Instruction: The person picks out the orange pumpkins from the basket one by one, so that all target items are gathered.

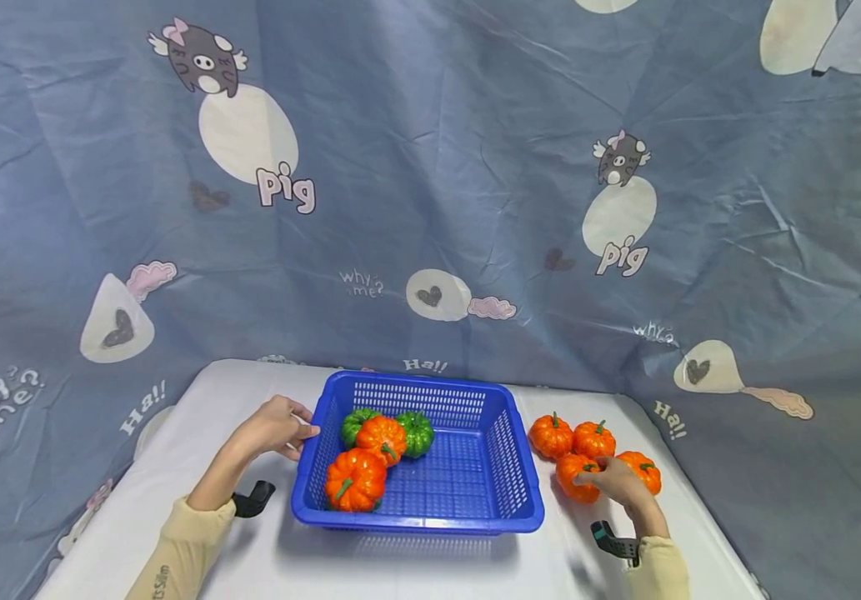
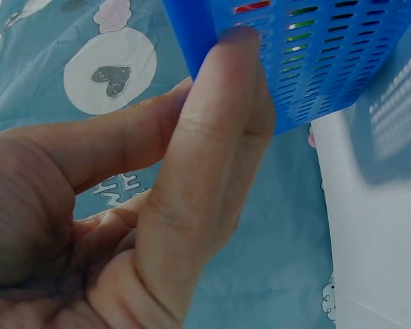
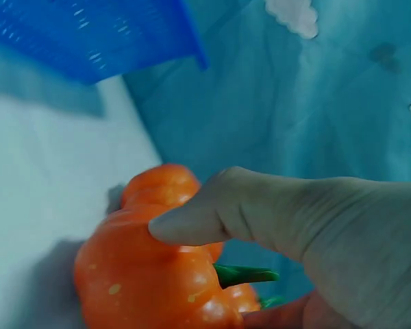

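A blue plastic basket [image 1: 430, 523] with slotted walls stands on the white table. Inside, toward its left, lie two orange toy pumpkins [image 1: 356, 480] and green ones [image 1: 415, 434]. At the basket's left side my left hand [image 1: 276, 429] pinches the rim; in the left wrist view, its fingers [image 2: 222, 103] lie against the slotted wall [image 2: 308, 62]. To the right of the basket, my right hand [image 1: 618, 482] grips an orange pumpkin [image 1: 576, 479]. The right wrist view shows the thumb [image 3: 192, 223] across this pumpkin [image 3: 144, 274], beside its green stem; the other fingers are mostly hidden.
Around my right hand sit three more orange pumpkins: one nearest the basket [image 1: 550, 436], one behind [image 1: 593, 439] and one at the right [image 1: 642, 471]. A blue printed cloth [image 1: 430, 208] hangs behind the white table [image 1: 250, 383] and along its sides.
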Tool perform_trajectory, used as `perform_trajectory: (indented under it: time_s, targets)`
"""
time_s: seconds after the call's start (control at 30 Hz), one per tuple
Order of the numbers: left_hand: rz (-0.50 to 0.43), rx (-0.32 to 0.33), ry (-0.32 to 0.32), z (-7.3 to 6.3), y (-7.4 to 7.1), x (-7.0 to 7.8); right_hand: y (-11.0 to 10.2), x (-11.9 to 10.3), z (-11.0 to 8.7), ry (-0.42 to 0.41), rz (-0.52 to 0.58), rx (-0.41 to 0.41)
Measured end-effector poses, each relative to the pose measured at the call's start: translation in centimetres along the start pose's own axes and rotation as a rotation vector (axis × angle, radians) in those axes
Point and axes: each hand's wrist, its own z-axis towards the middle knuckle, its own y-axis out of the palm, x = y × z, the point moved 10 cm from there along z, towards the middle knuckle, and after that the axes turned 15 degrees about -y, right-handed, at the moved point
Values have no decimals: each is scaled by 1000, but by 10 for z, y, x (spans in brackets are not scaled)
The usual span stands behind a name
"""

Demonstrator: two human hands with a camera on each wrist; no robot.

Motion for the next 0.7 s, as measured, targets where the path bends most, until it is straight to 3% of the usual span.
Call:
perform_trajectory:
  time_s: [0.43,0.7]
  targets:
    - [-4,10,1,0,-1,-2,6,13,7,26,20,19]
    - [-2,14,-5,0,0,-1,2,1,-1,5,33,11]
